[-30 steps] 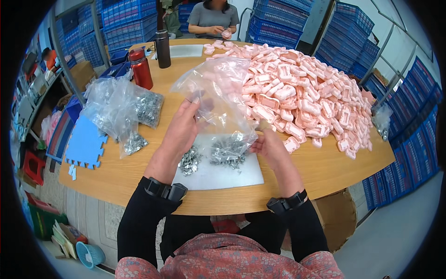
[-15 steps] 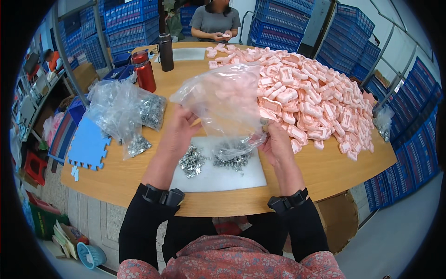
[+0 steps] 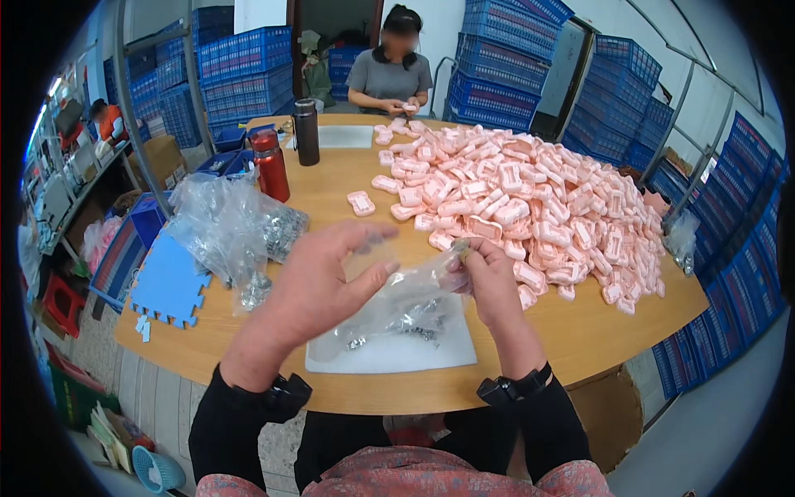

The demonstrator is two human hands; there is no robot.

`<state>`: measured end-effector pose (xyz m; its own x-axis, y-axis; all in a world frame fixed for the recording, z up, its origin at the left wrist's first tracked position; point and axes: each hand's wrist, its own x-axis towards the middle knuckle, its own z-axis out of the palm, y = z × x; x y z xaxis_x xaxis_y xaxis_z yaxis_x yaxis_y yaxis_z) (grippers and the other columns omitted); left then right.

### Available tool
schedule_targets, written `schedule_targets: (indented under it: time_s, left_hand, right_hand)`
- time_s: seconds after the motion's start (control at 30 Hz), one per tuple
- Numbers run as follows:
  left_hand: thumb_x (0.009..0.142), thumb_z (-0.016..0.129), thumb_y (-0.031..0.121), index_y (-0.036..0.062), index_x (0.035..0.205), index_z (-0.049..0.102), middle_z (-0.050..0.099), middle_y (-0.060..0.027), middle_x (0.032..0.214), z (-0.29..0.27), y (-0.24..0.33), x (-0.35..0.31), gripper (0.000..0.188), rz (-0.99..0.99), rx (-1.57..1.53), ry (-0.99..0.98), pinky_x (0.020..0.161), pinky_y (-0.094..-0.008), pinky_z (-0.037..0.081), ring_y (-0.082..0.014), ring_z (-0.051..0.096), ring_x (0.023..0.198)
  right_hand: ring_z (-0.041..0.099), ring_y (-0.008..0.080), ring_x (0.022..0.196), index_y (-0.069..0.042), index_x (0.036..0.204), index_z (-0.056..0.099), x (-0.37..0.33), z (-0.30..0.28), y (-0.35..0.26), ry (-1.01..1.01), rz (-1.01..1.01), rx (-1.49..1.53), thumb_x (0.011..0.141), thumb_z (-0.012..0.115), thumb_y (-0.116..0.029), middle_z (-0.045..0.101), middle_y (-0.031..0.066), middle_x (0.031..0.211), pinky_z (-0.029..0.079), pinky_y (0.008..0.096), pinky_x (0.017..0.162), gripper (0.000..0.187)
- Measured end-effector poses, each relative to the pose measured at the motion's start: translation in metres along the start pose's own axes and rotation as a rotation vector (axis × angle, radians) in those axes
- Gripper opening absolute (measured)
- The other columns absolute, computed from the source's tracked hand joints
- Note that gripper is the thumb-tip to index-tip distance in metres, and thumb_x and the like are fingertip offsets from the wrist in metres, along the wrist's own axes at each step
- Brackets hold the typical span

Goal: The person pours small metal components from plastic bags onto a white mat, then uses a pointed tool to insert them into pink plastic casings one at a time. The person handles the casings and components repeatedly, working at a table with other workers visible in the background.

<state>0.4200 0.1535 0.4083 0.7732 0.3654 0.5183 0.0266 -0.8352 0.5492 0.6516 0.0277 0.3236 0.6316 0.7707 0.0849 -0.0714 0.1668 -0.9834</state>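
My right hand [image 3: 490, 277] pinches the rim of a clear plastic bag [image 3: 414, 286]. The bag hangs low and slack over a white foam sheet [image 3: 389, 359], with its lower part in front of small metal pieces [image 3: 424, 333] lying there. My left hand [image 3: 327, 269] is raised at the bag's left side, thumb and fingers spread apart; whether a fingertip touches the film is hard to see. Most of the loose metal pieces are hidden behind the bag and my left hand.
A large heap of pink plastic shells [image 3: 538, 215] covers the table's right side. At left lie clear bags of metal parts [image 3: 219, 219] and a blue foam mat [image 3: 170, 282]. Red [image 3: 269, 166] and dark bottles [image 3: 305, 134] stand farther back. Across the table, a person [image 3: 393, 79] handles a pink piece.
The bag, spread out and raised before, has dropped and collapsed toward the foam sheet. My left hand has come up with its fingers spreading, while the right keeps its pinch.
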Motion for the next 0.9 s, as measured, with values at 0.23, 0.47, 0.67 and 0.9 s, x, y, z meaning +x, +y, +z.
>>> schedule_targets:
  time_s: [0.23, 0.47, 0.67, 0.9]
  left_hand:
    - [0.103, 0.053, 0.022, 0.0022, 0.121, 0.068, 0.071, -0.0083, 0.090, 0.002, 0.001, -0.005, 0.031, -0.050, -0.186, 0.108, 0.077, -0.0281, 0.051, -0.0136, 0.065, 0.082]
    - [0.108, 0.044, 0.031, -0.0017, 0.125, 0.065, 0.070, -0.0032, 0.085, -0.005, -0.017, -0.012, 0.043, -0.087, -0.307, 0.282, 0.074, -0.0255, 0.051, -0.0107, 0.064, 0.077]
    - [0.108, 0.042, 0.033, -0.0016, 0.128, 0.064, 0.069, -0.0024, 0.083, -0.001, -0.021, -0.011, 0.045, -0.133, -0.343, 0.350, 0.069, -0.0229, 0.049, -0.0072, 0.062, 0.075]
    - [0.109, 0.039, 0.037, -0.0023, 0.134, 0.058, 0.069, -0.0048, 0.084, 0.008, -0.030, -0.006, 0.050, -0.281, -0.526, 0.350, 0.061, -0.0207, 0.049, -0.0084, 0.064, 0.073]
  right_hand:
    - [0.063, 0.0085, 0.072, 0.000, 0.108, 0.061, -0.009, 0.016, -0.014, -0.009, -0.178, -0.359, 0.096, 0.065, -0.016, 0.064, 0.0032, 0.084, 0.057, 0.0261, 0.062, 0.020]
    - [0.070, 0.0175, 0.077, -0.005, 0.104, 0.068, 0.004, -0.021, -0.011, -0.025, 0.090, -0.085, 0.100, 0.061, -0.030, 0.072, 0.0075, 0.092, 0.058, 0.0316, 0.072, 0.027]
    - [0.069, 0.0175, 0.086, -0.003, 0.121, 0.060, 0.002, -0.008, -0.022, -0.096, 0.103, 0.376, 0.103, 0.055, -0.027, 0.069, 0.0070, 0.094, 0.057, 0.0322, 0.078, 0.030]
    - [0.066, 0.0155, 0.085, -0.003, 0.135, 0.050, 0.004, -0.007, -0.006, -0.041, -0.106, 0.097, 0.101, 0.052, -0.015, 0.068, 0.0084, 0.098, 0.055, 0.0334, 0.082, 0.036]
